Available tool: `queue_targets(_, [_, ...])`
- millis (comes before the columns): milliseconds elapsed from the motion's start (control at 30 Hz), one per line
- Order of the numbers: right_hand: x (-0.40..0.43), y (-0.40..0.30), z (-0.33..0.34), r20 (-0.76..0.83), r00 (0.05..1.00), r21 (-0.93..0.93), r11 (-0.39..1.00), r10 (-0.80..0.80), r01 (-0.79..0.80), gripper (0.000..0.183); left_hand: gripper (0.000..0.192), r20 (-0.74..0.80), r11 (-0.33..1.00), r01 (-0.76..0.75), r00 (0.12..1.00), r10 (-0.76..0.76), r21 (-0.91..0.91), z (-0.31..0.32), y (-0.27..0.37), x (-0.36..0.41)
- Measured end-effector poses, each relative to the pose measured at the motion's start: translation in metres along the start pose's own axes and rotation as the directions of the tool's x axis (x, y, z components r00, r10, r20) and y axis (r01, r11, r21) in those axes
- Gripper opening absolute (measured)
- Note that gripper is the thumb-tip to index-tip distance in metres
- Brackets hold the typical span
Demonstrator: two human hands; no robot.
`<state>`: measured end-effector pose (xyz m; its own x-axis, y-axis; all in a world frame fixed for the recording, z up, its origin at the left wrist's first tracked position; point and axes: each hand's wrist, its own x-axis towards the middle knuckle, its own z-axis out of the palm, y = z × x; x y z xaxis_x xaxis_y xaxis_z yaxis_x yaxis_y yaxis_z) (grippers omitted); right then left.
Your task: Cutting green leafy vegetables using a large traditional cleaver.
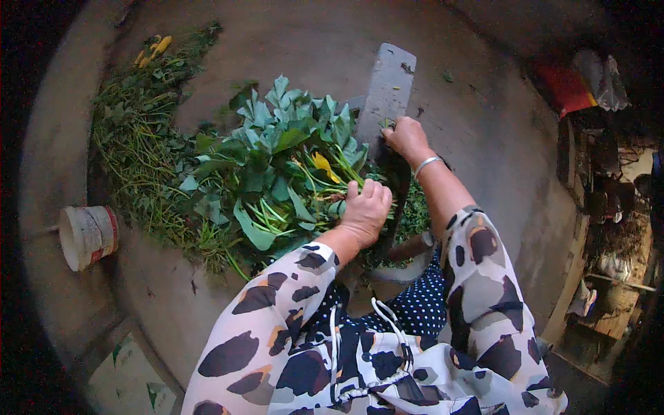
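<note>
My left hand [366, 211] is closed around the stem end of a large bunch of leafy green stalks [280, 140], whose broad leaves spread up and to the left. A yellow flower [325, 167] shows among them. My right hand [407, 137], with a bangle at the wrist, is beside the lower part of a pale flat board [388, 78]; its fingers are curled at a small bit of green. Below it a dark, blade-like piece [402, 192] runs down toward a brown rounded handle or bar [411, 247]. Chopped greens [414, 207] lie to its right.
A long heap of greens [140, 155] lies on the floor at left, with yellow squash-like pieces or flowers [154, 50] at its top. A white bucket [85, 236] lies tipped at far left. A green-marked sack [129, 378] is at lower left; cluttered wooden shelving [617, 306] stands right.
</note>
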<state>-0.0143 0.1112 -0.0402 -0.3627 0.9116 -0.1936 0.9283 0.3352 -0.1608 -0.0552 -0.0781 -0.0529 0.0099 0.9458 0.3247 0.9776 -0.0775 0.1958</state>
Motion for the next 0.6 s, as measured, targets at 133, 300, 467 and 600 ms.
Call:
queue_targets(133, [0.008,0.000,-0.001,0.040,0.992,0.082,0.990,-0.122,0.118,0.021,0.027,0.029,1.000,-0.003,1.000,0.004,-0.022,-0.004,-0.001,0.003])
queue_targets(300, [-0.011,0.002,-0.023,-0.070,0.954,0.220,0.928,-0.293,0.301,0.022,0.032,0.124,0.999,0.005,0.992,0.000,-0.038,-0.013,-0.006,0.003])
queue_targets(467, [0.000,0.004,-0.006,-0.056,0.984,0.141,0.975,-0.167,0.173,0.021,0.037,0.159,0.999,0.016,0.987,-0.010,-0.035,-0.010,-0.002,0.004])
queue_targets(600, [-0.002,-0.014,0.009,0.037,0.989,0.012,0.990,-0.143,0.143,0.019,0.039,0.173,1.000,0.015,0.985,-0.015,0.003,-0.012,0.004,0.006])
